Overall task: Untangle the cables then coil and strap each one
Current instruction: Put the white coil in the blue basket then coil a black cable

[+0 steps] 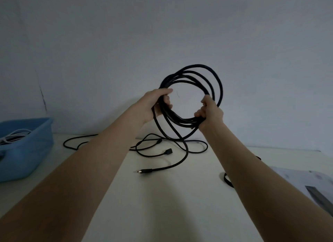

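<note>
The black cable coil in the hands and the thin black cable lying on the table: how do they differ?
The black cable coil is held up by the left hand and right hand; the thin cable lies on the table. The coil forms round stacked loops; the thin cable sprawls loosely. Both are black.

Dim room: plain grey wall (162, 34) behind a pale table (162, 205).

Black cable coil (212, 76) between hands (155, 104)
</note>
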The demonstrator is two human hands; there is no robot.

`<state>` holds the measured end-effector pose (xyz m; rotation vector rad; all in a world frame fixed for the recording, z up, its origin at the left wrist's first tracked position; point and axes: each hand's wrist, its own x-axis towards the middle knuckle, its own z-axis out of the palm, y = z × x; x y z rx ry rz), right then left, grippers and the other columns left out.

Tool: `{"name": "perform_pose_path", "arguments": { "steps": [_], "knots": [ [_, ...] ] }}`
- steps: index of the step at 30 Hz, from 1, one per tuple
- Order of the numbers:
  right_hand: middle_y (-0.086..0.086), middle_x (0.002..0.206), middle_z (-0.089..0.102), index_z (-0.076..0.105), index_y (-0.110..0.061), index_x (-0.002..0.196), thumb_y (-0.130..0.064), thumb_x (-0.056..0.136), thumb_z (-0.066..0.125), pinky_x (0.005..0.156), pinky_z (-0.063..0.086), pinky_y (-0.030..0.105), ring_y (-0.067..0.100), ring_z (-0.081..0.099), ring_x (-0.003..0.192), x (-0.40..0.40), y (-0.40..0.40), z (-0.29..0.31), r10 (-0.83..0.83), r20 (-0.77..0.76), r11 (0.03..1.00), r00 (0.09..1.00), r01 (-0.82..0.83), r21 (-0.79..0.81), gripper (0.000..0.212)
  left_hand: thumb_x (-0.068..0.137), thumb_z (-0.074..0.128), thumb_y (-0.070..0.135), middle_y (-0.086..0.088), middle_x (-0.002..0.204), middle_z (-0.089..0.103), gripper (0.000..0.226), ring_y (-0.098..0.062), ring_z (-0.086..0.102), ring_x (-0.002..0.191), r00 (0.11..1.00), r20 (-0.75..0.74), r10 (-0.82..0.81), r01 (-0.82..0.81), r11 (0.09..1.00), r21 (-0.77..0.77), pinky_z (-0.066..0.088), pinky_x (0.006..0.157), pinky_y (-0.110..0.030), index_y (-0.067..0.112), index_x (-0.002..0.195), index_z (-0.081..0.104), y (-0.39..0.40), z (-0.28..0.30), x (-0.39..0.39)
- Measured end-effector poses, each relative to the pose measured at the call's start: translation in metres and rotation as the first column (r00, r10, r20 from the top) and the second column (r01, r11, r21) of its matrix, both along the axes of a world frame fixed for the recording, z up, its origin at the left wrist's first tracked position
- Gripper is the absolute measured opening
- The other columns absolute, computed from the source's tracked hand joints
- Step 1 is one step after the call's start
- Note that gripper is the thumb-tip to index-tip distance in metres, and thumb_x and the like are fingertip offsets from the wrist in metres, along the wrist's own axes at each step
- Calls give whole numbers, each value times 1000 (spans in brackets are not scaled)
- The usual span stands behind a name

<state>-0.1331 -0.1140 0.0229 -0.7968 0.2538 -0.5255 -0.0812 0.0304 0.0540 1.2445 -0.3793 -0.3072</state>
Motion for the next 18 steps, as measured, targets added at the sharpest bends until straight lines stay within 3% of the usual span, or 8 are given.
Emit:
{"name": "perform_pose_path", "arguments": {
  "steps": [2,4,6,8,10,13,16,18],
  "knots": [
    [-5,38,26,38,-13,63,0,79,52,36,29,18,9,21,33,-2,-5,3,-36,-1,999,999,36,13,25,89,59,9,0,63,57,13,-12,60,60,992,8,-122,121,991,60,56,76,-27,13,77,55,7,-3,-2],
    [-5,36,26,35,-13,62,0,80,50,36,29,18,10,22,29,-2,-7,5,-78,0,995,997,78,67,27,84,64,18,-2,84,67,3,-16,66,82,976,-5,-219,218,969,116,49,89,-35,15,84,62,15,-11,-1],
    [-4,35,27,35,-13,62,-3,82,49,37,33,17,11,27,27,-2,-7,8,-126,3,977,992,124,173,26,69,77,41,4,109,68,37,-19,63,104,936,-17,-353,350,920,175,43,96,-40,21,99,68,18,-30,-1],
    [-1,41,31,38,-11,65,-6,83,51,40,38,18,13,33,32,-1,-7,9,-175,8,952,985,167,256,23,51,84,54,11,119,65,71,-18,60,113,900,-35,-435,435,887,154,43,98,-39,25,113,64,10,-48,-2],
    [2,48,33,40,-10,69,-9,83,53,43,42,21,16,37,40,2,-3,4,-192,-6,954,981,188,235,20,65,78,49,7,121,65,57,-18,59,116,930,2,-367,366,927,81,42,100,-34,20,112,63,-13,-53,-10],
    [3,47,35,42,-8,70,-10,85,53,51,46,27,18,39,44,6,4,-6,-140,-81,986,987,147,79,19,85,68,22,-6,101,69,16,-18,68,94,995,-1,-98,97,983,-154,49,91,-28,9,94,64,-39,-34,-13],
    [0,35,29,39,-9,67,-1,85,45,52,44,28,17,34,42,7,-4,-8,25,-145,998,989,-32,-47,21,87,66,10,-8,76,67,8,-12,66,59,1000,5,-9,10,977,-214,58,68,-24,3,89,62,-39,-14,-11],
    [-1,35,25,36,-12,65,3,85,42,48,42,24,14,29,39,8,-10,-9,165,-144,984,976,-174,-46,26,89,64,17,0,57,60,12,-5,54,41,998,-61,13,-27,974,-226,50,47,-17,7,85,59,-33,-7,-6]
  ]
}}
